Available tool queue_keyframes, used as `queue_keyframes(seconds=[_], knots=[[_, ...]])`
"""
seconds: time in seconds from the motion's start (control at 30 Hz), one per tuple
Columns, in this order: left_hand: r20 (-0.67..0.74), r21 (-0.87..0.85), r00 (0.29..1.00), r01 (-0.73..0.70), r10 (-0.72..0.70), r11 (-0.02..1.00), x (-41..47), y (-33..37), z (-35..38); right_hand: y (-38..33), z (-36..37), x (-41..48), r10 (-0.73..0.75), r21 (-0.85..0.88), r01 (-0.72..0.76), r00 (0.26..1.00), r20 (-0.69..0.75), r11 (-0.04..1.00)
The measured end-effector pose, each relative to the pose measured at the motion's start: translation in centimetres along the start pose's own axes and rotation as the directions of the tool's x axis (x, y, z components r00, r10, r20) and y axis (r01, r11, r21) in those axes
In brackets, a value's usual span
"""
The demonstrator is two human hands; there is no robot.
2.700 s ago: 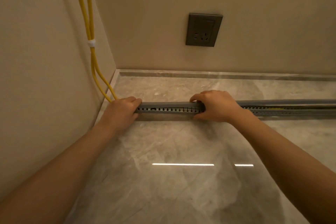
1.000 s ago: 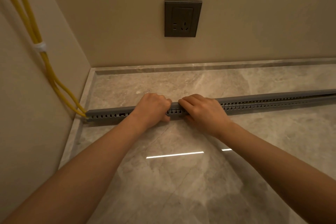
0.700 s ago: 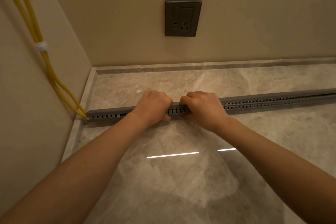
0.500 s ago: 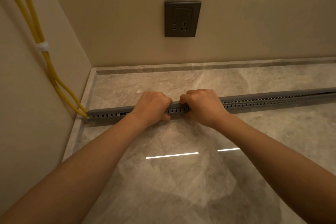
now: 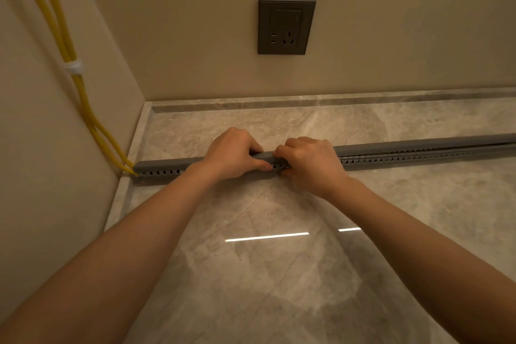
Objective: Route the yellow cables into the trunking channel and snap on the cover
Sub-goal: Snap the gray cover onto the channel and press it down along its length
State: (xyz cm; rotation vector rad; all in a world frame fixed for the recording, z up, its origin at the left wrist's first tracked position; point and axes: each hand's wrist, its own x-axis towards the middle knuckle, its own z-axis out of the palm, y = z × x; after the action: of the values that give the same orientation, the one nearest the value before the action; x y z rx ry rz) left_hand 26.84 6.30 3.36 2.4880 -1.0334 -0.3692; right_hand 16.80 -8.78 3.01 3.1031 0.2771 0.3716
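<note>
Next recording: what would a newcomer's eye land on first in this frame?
Two bare hands meet mid-frame: the left hand and right hand side by side, each with fingers curled over the grey slotted trunking that runs across the marble floor. Next, the yellow cables drop down the left wall, bound by a white tie, into the trunking's left end. A dark wall socket sits above on the back wall.

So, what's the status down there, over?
Left hand and right hand grip trunking side by side. Cover down at left, gap far right. Yellow cables enter at corner.
</note>
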Motion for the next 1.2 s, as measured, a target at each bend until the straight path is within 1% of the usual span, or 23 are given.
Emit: queue_keyframes(seconds=[0.1,0.23,0.33,0.43,0.63,0.73,0.87,0.93,1.07,1.13,1.2], knots=[[-0.006,0.006,1.0,-0.017,0.017,1.0,0.1,-0.3,0.0,-0.3,-0.1,-0.4,-0.045,-0.028,0.044,0.998,-0.041,0.999],[-0.018,0.018,1.0,-0.022,0.022,1.0,0.2,-0.4,-0.1,-0.2,-0.2,-0.5,-0.061,-0.073,0.053,0.992,-0.107,0.996],[-0.032,0.034,0.999,-0.025,0.026,0.999,0.0,-0.5,0.0,0.2,0.0,-0.6,-0.107,-0.07,0.099,0.988,-0.111,0.993],[-0.033,0.052,0.999,-0.029,0.03,0.998,-0.1,-0.4,0.2,0.5,0.3,-0.8,-0.111,-0.046,0.106,0.988,-0.112,0.993],[-0.054,0.074,0.997,-0.043,0.048,0.996,-0.2,-0.2,0.2,0.5,0.5,-0.7,-0.146,-0.072,0.138,0.982,-0.12,0.988],[-0.062,0.05,0.998,-0.024,0.027,0.998,-0.3,-0.2,0.3,0.3,0.4,-0.6,-0.134,-0.093,0.126,0.987,-0.088,0.988],[-0.073,0.038,0.997,-0.023,0.026,0.999,-0.5,-0.2,0.3,0.4,0.6,-0.2,-0.102,-0.109,0.101,0.995,0.0,0.989],[-0.061,0.09,0.997,-0.04,0.046,0.995,-0.7,-0.2,0.3,0.4,0.6,0.0,-0.097,-0.127,0.102,0.994,0.041,0.987],[-0.029,0.289,0.99,-0.127,0.141,0.949,-1.5,0.1,0.9,0.8,0.5,0.7,-0.087,-0.111,0.099,0.991,0.104,0.989],[-0.053,0.306,0.983,-0.15,0.174,0.94,-2.0,0.1,1.4,1.1,0.3,1.0,-0.088,-0.084,0.102,0.985,0.149,0.991],[-0.104,0.285,0.978,-0.144,0.179,0.948,-2.6,0.1,1.9,1.3,-0.1,1.4,-0.094,-0.045,0.104,0.978,0.188,0.994]])
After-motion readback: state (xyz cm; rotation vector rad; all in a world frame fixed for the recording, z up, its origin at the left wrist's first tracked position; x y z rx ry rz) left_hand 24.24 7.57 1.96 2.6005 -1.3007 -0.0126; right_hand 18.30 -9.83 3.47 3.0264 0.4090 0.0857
